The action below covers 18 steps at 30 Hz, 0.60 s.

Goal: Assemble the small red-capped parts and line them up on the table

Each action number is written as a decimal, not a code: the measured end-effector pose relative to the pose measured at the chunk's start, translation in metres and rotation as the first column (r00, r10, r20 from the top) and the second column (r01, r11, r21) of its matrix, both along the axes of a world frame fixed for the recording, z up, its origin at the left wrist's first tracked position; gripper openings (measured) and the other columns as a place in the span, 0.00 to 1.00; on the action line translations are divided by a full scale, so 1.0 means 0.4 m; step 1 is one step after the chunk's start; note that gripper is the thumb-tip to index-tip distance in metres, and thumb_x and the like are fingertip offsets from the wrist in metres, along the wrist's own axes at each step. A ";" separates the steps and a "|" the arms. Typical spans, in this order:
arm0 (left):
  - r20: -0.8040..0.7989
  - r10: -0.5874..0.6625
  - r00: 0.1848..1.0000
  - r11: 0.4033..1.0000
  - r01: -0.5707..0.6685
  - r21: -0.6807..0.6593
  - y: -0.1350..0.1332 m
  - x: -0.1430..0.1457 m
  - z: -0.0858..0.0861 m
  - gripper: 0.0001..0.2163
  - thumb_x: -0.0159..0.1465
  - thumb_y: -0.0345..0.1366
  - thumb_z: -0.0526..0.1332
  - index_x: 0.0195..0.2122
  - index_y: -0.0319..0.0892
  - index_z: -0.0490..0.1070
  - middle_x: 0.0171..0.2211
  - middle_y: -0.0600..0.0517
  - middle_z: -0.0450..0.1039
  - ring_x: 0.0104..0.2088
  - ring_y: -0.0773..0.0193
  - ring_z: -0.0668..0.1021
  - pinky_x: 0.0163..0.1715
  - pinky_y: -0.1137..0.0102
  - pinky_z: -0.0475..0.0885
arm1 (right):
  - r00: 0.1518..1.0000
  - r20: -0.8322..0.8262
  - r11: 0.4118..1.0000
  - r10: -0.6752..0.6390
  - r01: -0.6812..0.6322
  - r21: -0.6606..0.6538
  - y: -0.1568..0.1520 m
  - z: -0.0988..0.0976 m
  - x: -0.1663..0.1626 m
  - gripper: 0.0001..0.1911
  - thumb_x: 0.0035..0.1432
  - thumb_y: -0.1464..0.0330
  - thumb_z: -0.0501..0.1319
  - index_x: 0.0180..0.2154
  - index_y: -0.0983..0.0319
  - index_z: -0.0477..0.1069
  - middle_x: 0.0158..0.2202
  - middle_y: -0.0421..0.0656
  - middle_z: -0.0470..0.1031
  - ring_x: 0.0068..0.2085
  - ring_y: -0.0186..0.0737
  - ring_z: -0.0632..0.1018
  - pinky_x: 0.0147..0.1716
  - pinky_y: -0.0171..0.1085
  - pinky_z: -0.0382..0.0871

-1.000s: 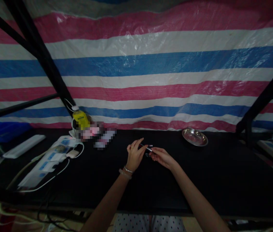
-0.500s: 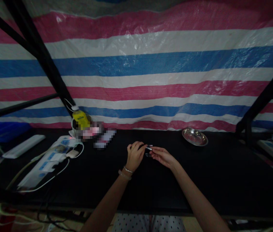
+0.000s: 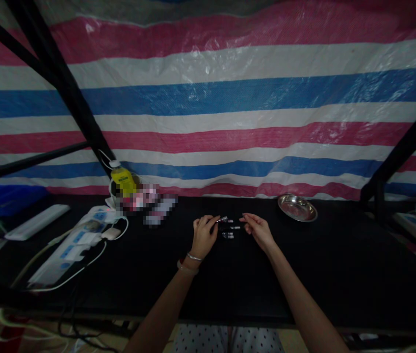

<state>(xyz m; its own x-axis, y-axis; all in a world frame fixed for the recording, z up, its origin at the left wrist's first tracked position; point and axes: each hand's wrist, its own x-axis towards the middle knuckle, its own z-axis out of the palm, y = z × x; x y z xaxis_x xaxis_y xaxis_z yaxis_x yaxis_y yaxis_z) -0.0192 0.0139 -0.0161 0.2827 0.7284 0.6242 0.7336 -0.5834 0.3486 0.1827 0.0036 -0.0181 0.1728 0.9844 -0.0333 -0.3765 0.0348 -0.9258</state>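
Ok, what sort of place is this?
Probably a makeshift indoor workspace: a striped plastic sheet hangs behind a black table, with a power strip on its left side.

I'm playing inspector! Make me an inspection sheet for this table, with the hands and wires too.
Surface: black table, dimly lit.
Handled things: small shiny pieces lie between the hands; too small to identify.
Clutter: yellow bottle at back left, blurred items beside it, metal dish at back right.
Grips: left hand pinches a slim shiny piece; right hand has its fingertips together, contents unclear.
Cables: several around the white power strip on the left; more hang below the table's front edge.
Surroundings: striped plastic sheet behind, black frame bars both sides.
Spills: nothing seen.
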 end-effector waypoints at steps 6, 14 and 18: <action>-0.061 -0.102 0.993 0.992 0.097 -0.077 0.001 -0.001 -0.006 0.15 0.59 0.27 0.55 0.46 0.48 0.71 0.39 0.51 0.70 0.41 0.62 0.71 0.43 0.63 0.59 | 0.861 0.435 0.965 -0.263 0.225 0.137 0.012 -0.034 0.035 0.16 0.43 0.55 0.65 0.29 0.62 0.74 0.22 0.42 0.74 0.23 0.36 0.70 0.26 0.36 0.61; -0.103 -0.142 0.984 0.980 0.125 -0.154 -0.001 0.000 -0.009 0.16 0.58 0.26 0.55 0.44 0.47 0.72 0.37 0.52 0.71 0.41 0.62 0.71 0.44 0.61 0.59 | 0.374 0.908 0.980 -0.190 0.128 0.153 0.000 -0.055 0.051 0.12 0.55 0.64 0.54 0.33 0.60 0.75 0.32 0.45 0.74 0.38 0.43 0.71 0.40 0.40 0.61; -0.100 -0.150 0.984 0.977 0.132 -0.169 -0.002 0.000 -0.006 0.15 0.58 0.26 0.55 0.44 0.47 0.71 0.39 0.52 0.71 0.42 0.62 0.71 0.44 0.61 0.58 | 0.249 0.956 0.984 -0.153 0.128 0.124 -0.007 -0.049 0.047 0.11 0.55 0.66 0.54 0.33 0.59 0.75 0.31 0.45 0.71 0.38 0.44 0.69 0.37 0.38 0.60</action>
